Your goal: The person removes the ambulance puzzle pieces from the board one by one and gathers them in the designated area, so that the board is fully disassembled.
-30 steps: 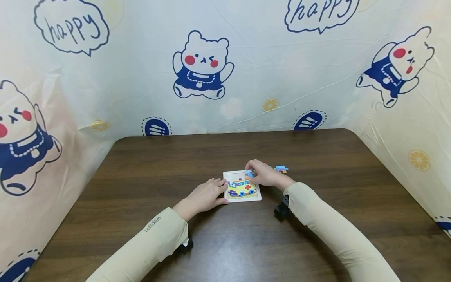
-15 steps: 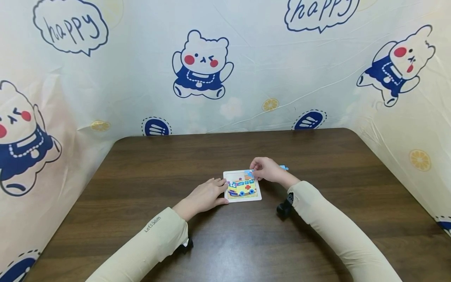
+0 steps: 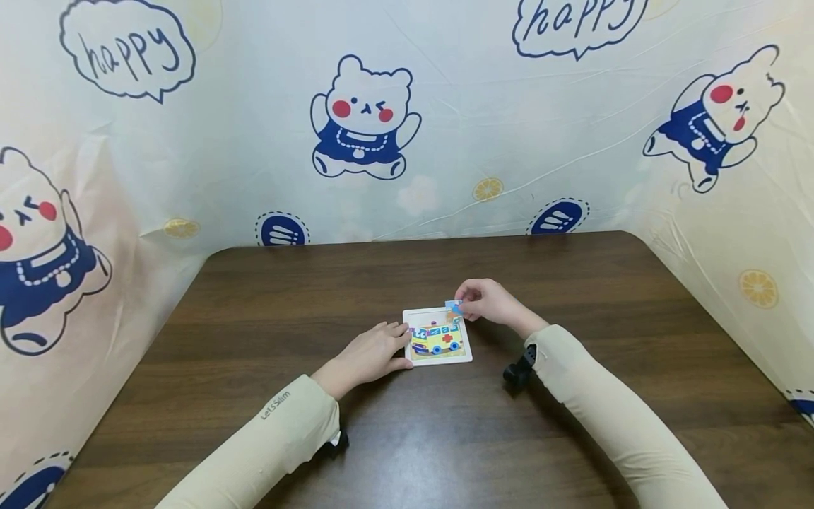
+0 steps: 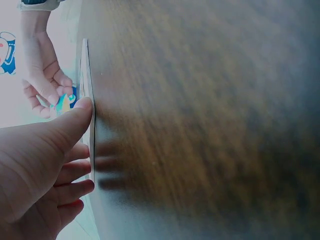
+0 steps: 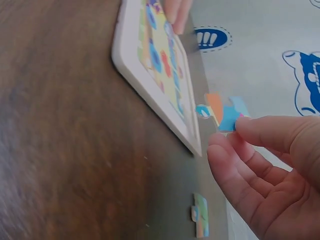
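Observation:
A jigsaw puzzle board point(image 3: 439, 363) with a white border and an ambulance picture lies on the table. My left hand point(image 3: 375, 352) rests at its left edge, thumb and fingertips touching the border, as the left wrist view also shows. Over the far right corner, my right hand point(image 3: 490, 302) pinches a jigsaw piece point(image 3: 453, 307) between thumb and fingertips. In the right wrist view this jigsaw piece point(image 5: 227, 115) is blue and orange with a rounded tab, held tilted just beyond the border. My fingers cover part of it.
Another loose jigsaw piece point(image 5: 201, 215) lies on the table near my right hand; that hand hides it in the head view. The brown wooden table point(image 3: 331, 283) ends at a curtain point(image 3: 445, 127) printed with bears.
My right hand has shifted slightly right and away from me, and the pinched piece now tilts up at the board's far right corner. My left hand and the board stay put.

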A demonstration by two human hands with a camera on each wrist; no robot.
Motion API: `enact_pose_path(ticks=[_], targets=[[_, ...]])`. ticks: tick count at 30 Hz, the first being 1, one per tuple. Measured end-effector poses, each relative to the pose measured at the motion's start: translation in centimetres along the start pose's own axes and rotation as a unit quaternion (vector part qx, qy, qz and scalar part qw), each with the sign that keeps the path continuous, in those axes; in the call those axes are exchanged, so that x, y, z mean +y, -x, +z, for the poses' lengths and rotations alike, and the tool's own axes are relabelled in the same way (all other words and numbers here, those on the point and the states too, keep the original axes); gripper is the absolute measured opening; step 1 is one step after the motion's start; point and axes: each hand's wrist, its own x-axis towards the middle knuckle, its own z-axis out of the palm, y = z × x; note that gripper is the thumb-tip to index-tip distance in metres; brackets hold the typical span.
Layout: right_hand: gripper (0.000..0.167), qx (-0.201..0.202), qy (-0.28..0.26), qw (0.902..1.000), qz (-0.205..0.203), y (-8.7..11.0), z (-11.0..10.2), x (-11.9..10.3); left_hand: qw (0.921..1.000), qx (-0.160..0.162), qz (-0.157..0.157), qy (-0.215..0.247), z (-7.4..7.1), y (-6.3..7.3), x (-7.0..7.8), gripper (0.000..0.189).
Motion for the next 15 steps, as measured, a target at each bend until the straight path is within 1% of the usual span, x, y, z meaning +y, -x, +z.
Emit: enact_pose_path(ticks=[9, 15], targets=[[0.008, 0.023, -0.012, 0.9996, -0.011, 0.6, -2.1, 0.3, 1.0, 0.002, 0.0, 0.004, 0.0, 0.1, -0.1, 0.053], [0.01, 0.042, -0.008, 0.9991, 0.001, 0.8, -3.7, 0.9, 1.0, -0.001, -0.004, 0.006, 0.0, 0.0, 0.0, 0.054]])
